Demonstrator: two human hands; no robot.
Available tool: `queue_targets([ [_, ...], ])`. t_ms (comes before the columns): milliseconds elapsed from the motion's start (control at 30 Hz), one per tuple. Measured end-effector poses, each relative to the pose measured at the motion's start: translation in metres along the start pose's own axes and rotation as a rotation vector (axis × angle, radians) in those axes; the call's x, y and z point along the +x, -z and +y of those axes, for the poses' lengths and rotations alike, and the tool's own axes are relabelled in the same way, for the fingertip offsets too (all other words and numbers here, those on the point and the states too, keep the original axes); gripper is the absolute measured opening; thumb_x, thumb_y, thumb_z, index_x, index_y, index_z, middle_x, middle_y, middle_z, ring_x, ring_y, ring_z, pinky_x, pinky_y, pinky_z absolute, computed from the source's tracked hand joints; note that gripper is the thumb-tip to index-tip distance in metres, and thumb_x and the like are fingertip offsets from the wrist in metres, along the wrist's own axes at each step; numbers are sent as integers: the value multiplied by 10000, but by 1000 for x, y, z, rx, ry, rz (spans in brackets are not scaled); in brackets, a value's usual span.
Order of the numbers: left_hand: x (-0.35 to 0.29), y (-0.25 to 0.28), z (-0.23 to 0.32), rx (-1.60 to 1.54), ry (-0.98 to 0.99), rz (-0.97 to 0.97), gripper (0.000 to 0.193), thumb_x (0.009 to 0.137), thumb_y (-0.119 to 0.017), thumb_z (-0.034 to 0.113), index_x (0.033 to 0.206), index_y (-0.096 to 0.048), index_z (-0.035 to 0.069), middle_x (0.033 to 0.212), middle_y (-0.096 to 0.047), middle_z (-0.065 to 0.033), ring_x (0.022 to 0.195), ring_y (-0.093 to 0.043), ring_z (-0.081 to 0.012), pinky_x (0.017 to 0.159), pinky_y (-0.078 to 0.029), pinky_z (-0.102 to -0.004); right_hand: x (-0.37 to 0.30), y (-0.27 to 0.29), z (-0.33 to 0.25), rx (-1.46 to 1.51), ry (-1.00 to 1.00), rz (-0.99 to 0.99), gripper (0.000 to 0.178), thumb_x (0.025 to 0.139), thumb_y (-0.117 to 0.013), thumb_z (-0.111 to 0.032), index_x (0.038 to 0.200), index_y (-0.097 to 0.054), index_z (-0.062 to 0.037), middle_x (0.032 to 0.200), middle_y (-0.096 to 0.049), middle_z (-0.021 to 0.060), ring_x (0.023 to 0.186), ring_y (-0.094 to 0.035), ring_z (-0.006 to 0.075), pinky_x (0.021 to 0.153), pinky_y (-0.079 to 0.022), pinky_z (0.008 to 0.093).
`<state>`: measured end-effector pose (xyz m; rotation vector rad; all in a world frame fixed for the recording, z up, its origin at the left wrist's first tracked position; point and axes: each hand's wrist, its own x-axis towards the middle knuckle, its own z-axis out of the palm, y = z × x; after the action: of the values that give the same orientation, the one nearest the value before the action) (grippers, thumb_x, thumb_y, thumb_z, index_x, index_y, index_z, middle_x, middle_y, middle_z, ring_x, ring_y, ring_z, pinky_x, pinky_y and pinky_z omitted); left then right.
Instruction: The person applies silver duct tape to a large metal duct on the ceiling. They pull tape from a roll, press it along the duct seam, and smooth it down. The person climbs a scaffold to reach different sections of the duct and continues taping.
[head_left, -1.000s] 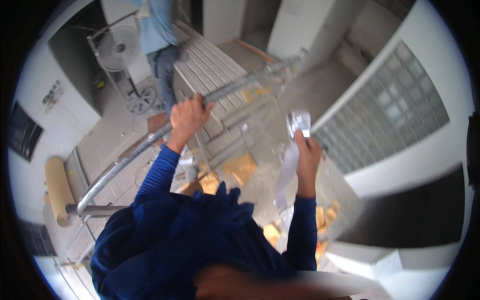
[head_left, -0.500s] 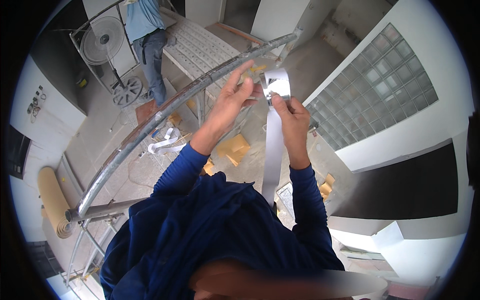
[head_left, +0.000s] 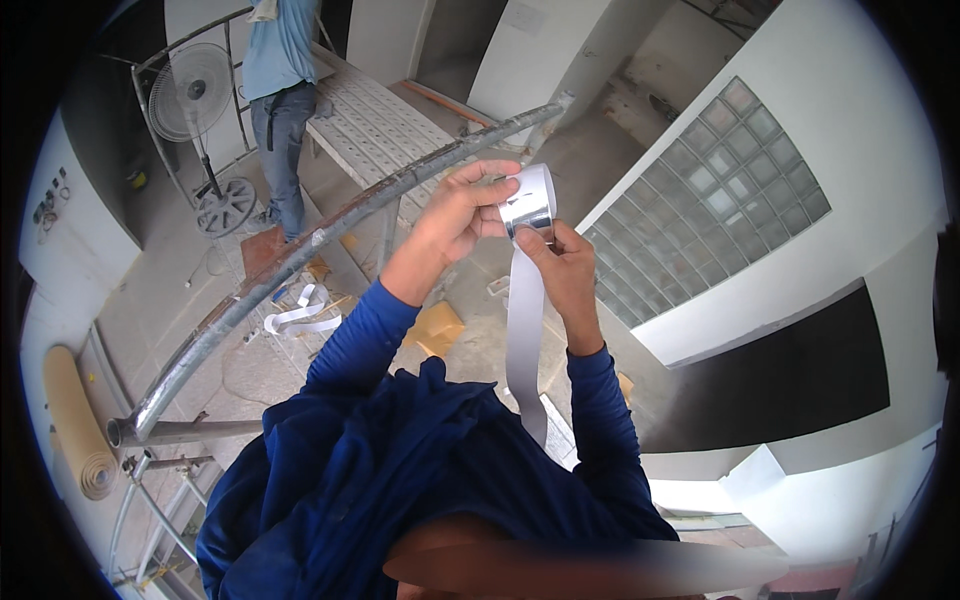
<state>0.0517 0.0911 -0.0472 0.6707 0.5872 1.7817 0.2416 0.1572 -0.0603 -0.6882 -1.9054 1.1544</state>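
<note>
At the upper centre of the frame the left hand (head_left: 455, 215) grips a roll of silver tape (head_left: 528, 203), while the right hand (head_left: 562, 270) pinches its strip (head_left: 524, 345). A long length already hangs loose toward the middle of the frame; judging by this, it is not yet cut or stuck anywhere.

Silver foil tape roll (head_left: 528, 200), shiny, held on edge at chest height; unrolled strip (head_left: 524, 340) hangs straight down.

The other person (head_left: 280, 90) by the fan (head_left: 195, 95) is cut off above the shoulders at the picture's top edge. The tape strip (head_left: 524, 330) ends behind a blue sleeve (head_left: 600, 420) (its free end hidden). A blurred band crosses the bottom.
</note>
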Motion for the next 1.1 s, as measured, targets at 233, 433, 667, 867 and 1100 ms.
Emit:
queue_targets([
  [233, 4, -7, -10, 47, -119, -39, 243, 1018, -695, 60, 1259, -694, 34, 1032, -748, -118, 858, -764, -183, 725, -670, -330, -4, 19, -4, -68, 19, -35, 297, 974, -822, -237, 1103, -764, 24, 905, -747, 47, 769, -660, 76, 670, -520, 252],
  [433, 3, -7, -14, 144, -199, -5, 201, 1053, -649, 91, 1236, -727, 64, 961, -737, -47, 783, -699, -99, 649, -580, -242, -7, 18, -15, -8, 94, 139, 251, 955, -817, -177, 1137, -787, -7, 969, -759, 65, 834, -677, 112, 737, -531, 269],
  [667, 0, -11, -32, 216, -216, -8, 183, 1085, -639, 173, 1214, -732, 82, 910, -731, -14, 702, -621, -52, 576, -484, -213, -6, 16, -30, 147, 132, 122, 253, 968, -753, -81, 1211, -773, -14, 1022, -763, 79, 936, -704, 130, 847, -551, 281],
  [867, -6, -15, -32, 220, -186, -91, 194, 1098, -638, 237, 1149, -709, 63, 971, -707, -24, 812, -635, -63, 657, -512, -234, -1, 18, -34, 47, 145, 57, 280, 980, -726, -45, 1257, -762, -22, 1021, -749, 52, 932, -693, 129, 849, -547, 272],
  [1100, -16, -14, -29, 241, -240, -268, 197, 1028, -681, 56, 1222, -651, 34, 1064, -689, -20, 981, -656, -95, 848, -526, -254, -1, 19, -32, 36, 77, 73, 239, 1004, -719, -88, 1225, -774, -16, 1012, -748, 34, 912, -664, 113, 817, -528, 267],
])
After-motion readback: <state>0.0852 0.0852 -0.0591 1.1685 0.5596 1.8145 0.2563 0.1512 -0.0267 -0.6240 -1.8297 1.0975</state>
